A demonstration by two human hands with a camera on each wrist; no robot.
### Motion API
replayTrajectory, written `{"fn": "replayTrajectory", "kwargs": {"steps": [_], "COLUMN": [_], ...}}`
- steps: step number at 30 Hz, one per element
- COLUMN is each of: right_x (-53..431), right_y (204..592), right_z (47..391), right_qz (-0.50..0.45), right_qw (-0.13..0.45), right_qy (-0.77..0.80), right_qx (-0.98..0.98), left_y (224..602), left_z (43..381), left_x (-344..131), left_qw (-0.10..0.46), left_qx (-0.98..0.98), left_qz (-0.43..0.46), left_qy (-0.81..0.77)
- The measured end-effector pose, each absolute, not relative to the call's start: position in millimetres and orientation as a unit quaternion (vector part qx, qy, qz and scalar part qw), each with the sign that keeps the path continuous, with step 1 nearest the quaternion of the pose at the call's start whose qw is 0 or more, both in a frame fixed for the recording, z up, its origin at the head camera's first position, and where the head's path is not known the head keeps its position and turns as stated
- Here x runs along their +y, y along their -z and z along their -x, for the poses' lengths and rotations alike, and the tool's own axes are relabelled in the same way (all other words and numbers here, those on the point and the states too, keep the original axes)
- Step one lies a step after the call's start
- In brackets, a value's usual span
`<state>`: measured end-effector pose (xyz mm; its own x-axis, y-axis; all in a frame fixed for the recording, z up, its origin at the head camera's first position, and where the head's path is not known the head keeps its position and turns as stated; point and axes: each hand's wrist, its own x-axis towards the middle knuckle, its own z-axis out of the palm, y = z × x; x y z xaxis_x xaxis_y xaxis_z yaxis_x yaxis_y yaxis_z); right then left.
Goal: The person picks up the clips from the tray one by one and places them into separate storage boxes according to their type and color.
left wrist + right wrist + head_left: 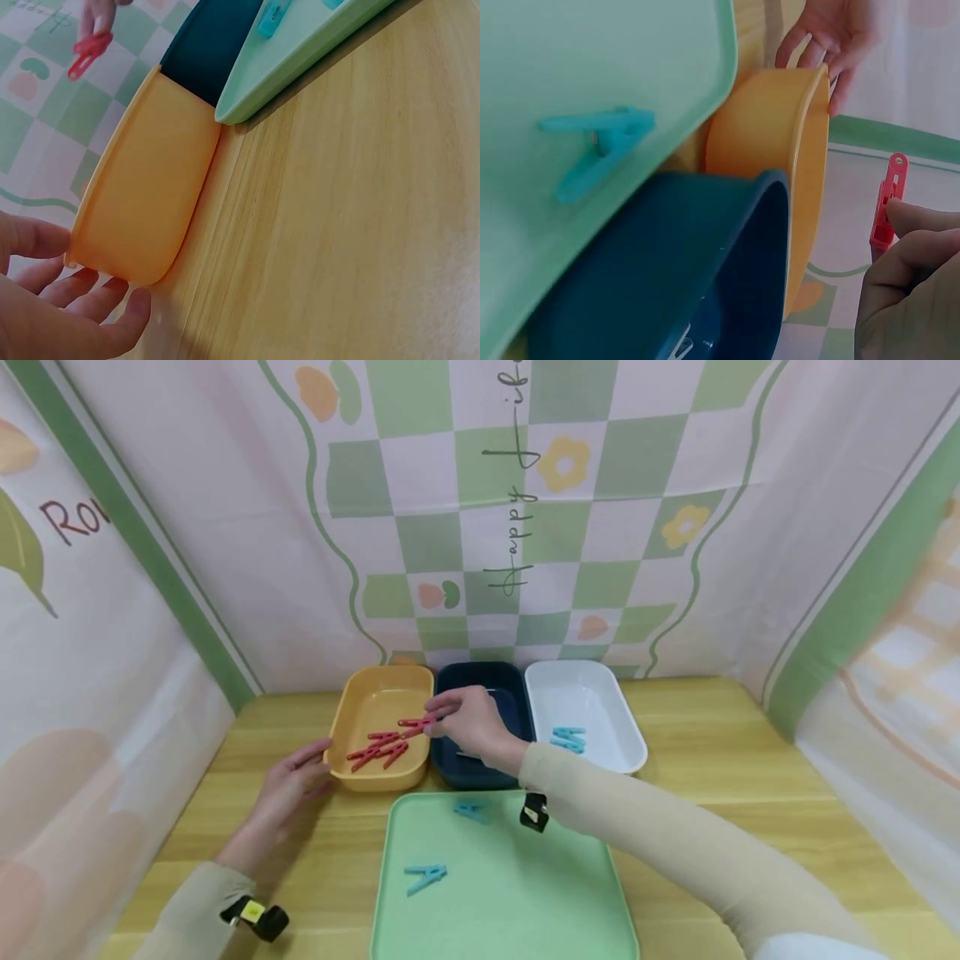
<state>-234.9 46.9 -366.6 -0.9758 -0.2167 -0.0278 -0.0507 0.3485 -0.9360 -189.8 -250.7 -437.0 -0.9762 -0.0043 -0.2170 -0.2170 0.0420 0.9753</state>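
My right hand pinches a red clothespin between thumb and fingers, above the right side of the yellow bin. Several red clothespins lie inside that bin. At the bin's left end my left hand holds the rim, thumb at the top edge and fingers against the outer wall, as the left wrist view shows. On the green tray lie two blue clothespins, one near the front left and one by the back edge.
A dark blue bin stands right of the yellow one; a pale clothespin shows partly inside. Next to it, a white bin contains blue clothespins. A patterned cloth hangs behind the wooden table.
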Motion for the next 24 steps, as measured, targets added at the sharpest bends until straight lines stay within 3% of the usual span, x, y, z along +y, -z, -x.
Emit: {"fn": "replayTrajectory", "kwargs": {"steps": [24], "right_x": [-18], "right_y": [371], "right_z": [301], "right_qz": [0.014], "right_qw": [0.052], "right_qy": [0.514], "right_qx": [0.856], "left_y": [433], "left_z": [191], "left_x": [-250], "left_qw": [0.086], "left_qx": [0.720], "left_qz": [0.092], "left_qy": [-0.682]}}
